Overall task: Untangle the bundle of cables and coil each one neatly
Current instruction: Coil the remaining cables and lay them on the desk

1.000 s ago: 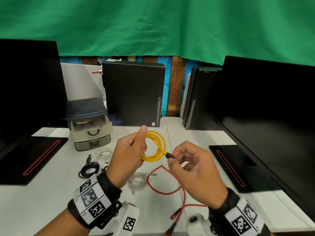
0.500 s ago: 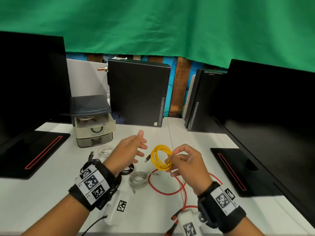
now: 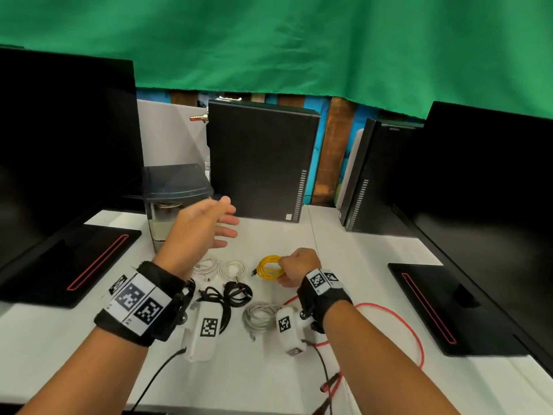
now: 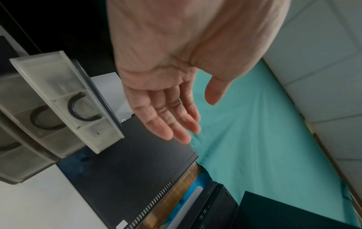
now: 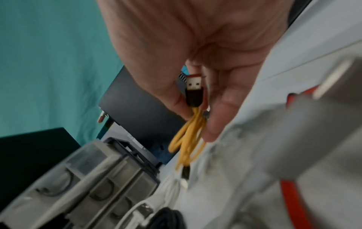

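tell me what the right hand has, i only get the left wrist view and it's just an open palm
Observer: The right hand pinches a coiled yellow cable.
Operator: is it down on the table yet
Observer: Low over the white table; whether it touches, I cannot tell.
Operator: any plug showing
Observer: Yes, the right wrist view shows a USB plug between the fingers.
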`<move>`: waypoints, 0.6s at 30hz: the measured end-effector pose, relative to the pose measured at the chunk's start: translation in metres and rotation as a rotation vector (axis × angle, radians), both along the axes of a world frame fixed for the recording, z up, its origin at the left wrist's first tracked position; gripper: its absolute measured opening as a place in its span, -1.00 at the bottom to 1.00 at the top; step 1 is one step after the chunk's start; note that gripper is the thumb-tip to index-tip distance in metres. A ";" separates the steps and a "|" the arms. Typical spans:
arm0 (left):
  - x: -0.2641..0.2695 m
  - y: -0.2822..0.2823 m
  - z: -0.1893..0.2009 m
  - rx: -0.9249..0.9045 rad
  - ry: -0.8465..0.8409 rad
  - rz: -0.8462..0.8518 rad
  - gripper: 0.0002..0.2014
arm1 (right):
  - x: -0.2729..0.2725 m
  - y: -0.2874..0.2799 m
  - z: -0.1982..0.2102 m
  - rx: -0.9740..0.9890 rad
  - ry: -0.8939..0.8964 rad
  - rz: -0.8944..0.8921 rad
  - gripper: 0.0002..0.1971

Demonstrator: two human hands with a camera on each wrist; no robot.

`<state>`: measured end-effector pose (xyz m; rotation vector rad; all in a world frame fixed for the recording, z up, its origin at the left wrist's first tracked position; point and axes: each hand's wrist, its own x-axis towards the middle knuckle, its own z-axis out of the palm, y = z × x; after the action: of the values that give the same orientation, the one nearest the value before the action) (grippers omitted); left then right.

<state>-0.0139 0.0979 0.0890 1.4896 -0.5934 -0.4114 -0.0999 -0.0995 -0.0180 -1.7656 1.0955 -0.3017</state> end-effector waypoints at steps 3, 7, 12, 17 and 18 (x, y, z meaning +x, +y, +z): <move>-0.004 -0.002 -0.005 0.047 -0.063 -0.021 -0.73 | -0.003 -0.003 0.000 -0.200 0.181 0.033 -0.62; -0.013 -0.007 -0.011 0.089 -0.072 -0.072 -0.77 | -0.043 -0.017 0.028 -0.299 0.162 0.023 -0.63; -0.051 -0.022 -0.030 0.254 -0.133 -0.341 -0.85 | -0.130 -0.003 0.058 -0.124 -0.072 0.031 -0.73; -0.115 -0.036 -0.064 0.910 -0.348 -0.872 -0.57 | -0.178 -0.001 0.047 -0.096 -0.074 0.013 -0.76; -0.127 -0.038 -0.071 1.052 -0.455 -0.936 -0.47 | -0.182 -0.002 0.044 -0.085 -0.086 0.009 -0.76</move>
<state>-0.1410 0.0603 0.0176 2.2513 -1.6151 -1.2581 -0.2815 -0.1014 0.0257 -1.8150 1.0265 -0.4209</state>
